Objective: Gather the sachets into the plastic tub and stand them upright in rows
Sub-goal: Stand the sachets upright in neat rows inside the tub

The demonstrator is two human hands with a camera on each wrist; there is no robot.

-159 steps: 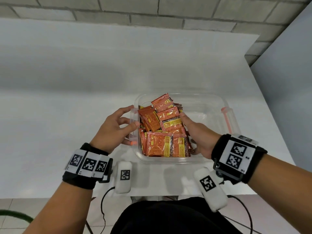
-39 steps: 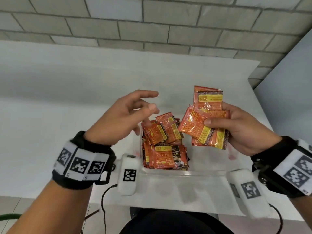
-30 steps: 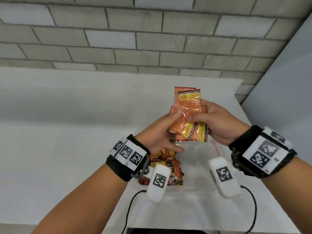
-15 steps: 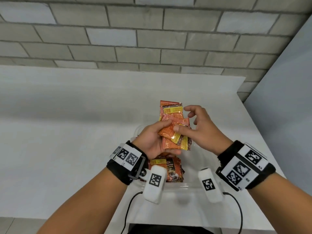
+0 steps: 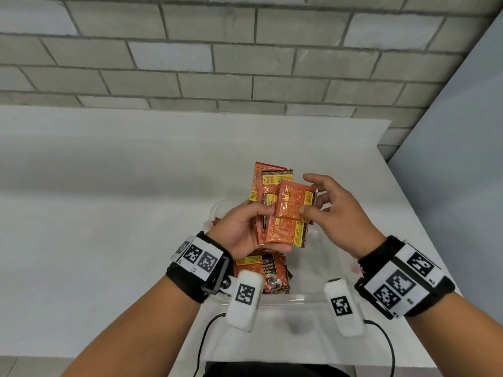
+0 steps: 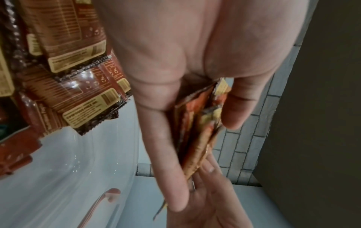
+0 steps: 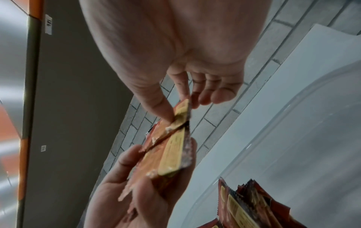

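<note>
Sachets fanned in a loose bundle sit in the left hand, thumb across the front, fingers curled behind, lifted above the plastic tub. Right hand pinches the front sachet between thumb and forefinger, other fingers spread loose. More sachets lie packed against the tub's left wall; its right half is bare. White table runs wide to the left, its right edge close beside the tub, brick wall behind

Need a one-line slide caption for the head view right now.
Left hand grips a stack of sachets above the plastic tub; right hand pinches the front sachet.
</note>
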